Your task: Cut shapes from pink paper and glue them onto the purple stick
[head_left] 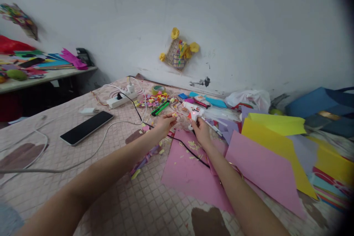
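My right hand [200, 128] is wrapped round the handle of a white hot glue gun [190, 107], on which a small red light glows. Just left of it, the fingertips of my left hand [165, 123] pinch a small yellow paper piece [174, 114]; its exact shape is too small to tell. Under and between my hands lies a pink paper sheet [186, 169] scattered with little yellow scraps. Beyond my left hand are a green-and-black box cutter [160, 108] and a pile of small colourful paper cutouts [152, 99].
A black cable [190, 150] crosses the pink sheet. To the left are a phone [86, 127], a white power strip [121, 99] and a white cord [94, 152]. Yellow paper [272, 143] and other coloured sheets are stacked on the right. A tape roll [158, 89] stands near the wall.
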A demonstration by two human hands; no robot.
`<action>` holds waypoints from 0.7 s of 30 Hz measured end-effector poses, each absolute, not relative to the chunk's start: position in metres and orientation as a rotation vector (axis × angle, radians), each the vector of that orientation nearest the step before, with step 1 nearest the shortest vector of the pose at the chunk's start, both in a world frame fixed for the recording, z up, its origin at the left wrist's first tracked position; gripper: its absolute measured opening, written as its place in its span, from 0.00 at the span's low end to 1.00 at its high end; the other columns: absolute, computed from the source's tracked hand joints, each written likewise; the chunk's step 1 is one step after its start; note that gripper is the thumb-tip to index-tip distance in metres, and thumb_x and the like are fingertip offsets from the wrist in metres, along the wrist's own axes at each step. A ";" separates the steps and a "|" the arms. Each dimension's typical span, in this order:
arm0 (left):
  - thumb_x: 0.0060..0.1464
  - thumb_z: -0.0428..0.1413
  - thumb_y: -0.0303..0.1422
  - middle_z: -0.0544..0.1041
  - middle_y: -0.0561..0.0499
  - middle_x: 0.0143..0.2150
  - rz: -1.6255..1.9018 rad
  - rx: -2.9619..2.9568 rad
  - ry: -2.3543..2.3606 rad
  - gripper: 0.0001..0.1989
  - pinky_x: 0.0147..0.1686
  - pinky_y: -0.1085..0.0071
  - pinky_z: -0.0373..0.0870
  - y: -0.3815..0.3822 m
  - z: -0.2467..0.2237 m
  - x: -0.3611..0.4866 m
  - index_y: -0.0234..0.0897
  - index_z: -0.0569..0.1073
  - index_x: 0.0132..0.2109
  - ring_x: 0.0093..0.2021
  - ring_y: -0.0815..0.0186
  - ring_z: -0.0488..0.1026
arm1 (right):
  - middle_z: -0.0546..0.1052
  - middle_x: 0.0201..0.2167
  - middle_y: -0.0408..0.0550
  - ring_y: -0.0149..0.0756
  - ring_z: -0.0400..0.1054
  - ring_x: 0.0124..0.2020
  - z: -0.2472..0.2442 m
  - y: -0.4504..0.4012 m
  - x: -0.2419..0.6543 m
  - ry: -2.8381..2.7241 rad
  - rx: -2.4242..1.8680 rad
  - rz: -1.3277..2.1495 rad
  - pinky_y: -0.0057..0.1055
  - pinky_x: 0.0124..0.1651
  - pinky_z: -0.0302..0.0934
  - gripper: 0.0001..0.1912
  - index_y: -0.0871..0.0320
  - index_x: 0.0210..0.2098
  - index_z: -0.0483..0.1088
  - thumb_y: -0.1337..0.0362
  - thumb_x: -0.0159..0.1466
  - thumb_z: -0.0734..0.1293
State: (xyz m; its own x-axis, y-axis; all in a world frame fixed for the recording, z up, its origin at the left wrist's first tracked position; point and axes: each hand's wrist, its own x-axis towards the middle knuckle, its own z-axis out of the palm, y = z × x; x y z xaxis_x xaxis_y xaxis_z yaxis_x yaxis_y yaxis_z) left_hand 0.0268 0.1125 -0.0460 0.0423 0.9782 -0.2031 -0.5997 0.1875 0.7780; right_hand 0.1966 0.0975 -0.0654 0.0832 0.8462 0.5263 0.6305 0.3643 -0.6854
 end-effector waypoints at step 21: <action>0.47 0.54 0.15 0.71 0.54 0.25 1.383 0.355 0.695 0.09 0.27 0.80 0.64 0.127 -0.040 0.063 0.33 0.70 0.29 0.24 0.76 0.68 | 0.70 0.25 0.47 0.36 0.60 0.25 -0.063 0.094 0.190 -1.740 -1.351 0.222 0.30 0.29 0.52 0.09 0.58 0.30 0.64 0.59 0.60 0.59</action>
State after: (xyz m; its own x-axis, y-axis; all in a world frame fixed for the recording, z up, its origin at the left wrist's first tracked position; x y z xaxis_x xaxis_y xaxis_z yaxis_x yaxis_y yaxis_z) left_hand 0.0630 0.1268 -0.0398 0.0336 0.9703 -0.2395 -0.7716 0.1775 0.6108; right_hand 0.1897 0.0936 -0.0627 -0.0040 0.8475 0.5308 0.6872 0.3880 -0.6142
